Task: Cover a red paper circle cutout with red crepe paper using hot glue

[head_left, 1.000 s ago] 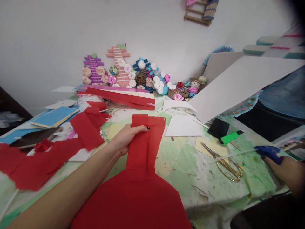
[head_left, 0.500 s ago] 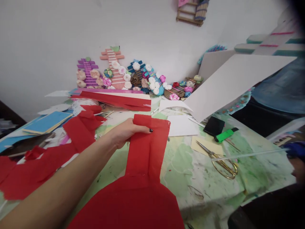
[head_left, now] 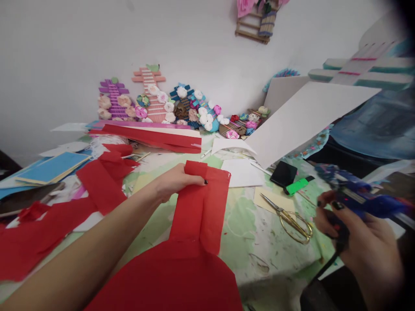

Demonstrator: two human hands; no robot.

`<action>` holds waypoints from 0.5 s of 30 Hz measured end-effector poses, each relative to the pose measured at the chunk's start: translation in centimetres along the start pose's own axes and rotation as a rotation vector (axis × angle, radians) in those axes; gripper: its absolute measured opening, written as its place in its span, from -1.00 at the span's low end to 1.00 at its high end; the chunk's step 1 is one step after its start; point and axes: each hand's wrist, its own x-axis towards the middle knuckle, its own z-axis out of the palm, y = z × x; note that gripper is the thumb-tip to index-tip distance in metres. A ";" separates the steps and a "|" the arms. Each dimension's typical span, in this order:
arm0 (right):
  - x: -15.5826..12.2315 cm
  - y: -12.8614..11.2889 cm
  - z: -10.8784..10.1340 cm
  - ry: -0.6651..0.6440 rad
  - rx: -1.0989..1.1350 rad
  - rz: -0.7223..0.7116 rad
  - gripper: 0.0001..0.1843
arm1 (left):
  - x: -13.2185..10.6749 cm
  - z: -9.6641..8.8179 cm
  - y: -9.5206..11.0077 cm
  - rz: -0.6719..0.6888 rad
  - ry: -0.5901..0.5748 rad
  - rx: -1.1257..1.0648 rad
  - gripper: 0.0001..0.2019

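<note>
A folded red crepe paper strip (head_left: 202,203) lies on the green table (head_left: 259,233), running from a wide red sheet (head_left: 175,280) near me toward the wall. My left hand (head_left: 177,181) pinches the strip's far end, thumb on top. My right hand (head_left: 359,235) is at the right edge, fingers wrapped round a blue glue gun (head_left: 363,198) whose black cord hangs down. Gold scissors (head_left: 293,218) lie between the two hands.
More red paper pieces (head_left: 81,194) cover the left side, with blue card sheets (head_left: 52,166) behind. A big white sheet (head_left: 308,116), a black phone (head_left: 283,173), a green lighter (head_left: 296,185) and paper-flower crafts (head_left: 181,106) by the wall fill the back.
My right hand has lifted the blue glue gun up from the table's right edge and brought it inward. The left hand keeps its pinch on the red strip; the view shifted slightly.
</note>
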 end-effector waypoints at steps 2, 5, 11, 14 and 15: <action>-0.9 -1.0 2.5 -0.211 0.164 0.106 -0.83 | 0.1 0.0 -0.1 0.014 -0.018 0.000 -0.78; -2.0 -1.6 5.4 -0.431 0.250 0.162 -0.74 | 0.3 0.0 -0.1 0.035 -0.020 0.016 -0.74; -2.1 -2.1 9.3 -0.489 0.109 0.145 -0.71 | 0.0 -0.1 0.0 0.020 0.047 0.070 -0.78; -2.2 -2.0 10.0 -0.523 0.116 0.149 -0.73 | -0.1 -0.2 0.0 0.013 0.046 0.071 -0.77; -2.4 -2.0 10.2 -0.564 0.130 0.158 -0.72 | -0.1 -0.2 -0.1 0.023 0.042 0.071 -0.76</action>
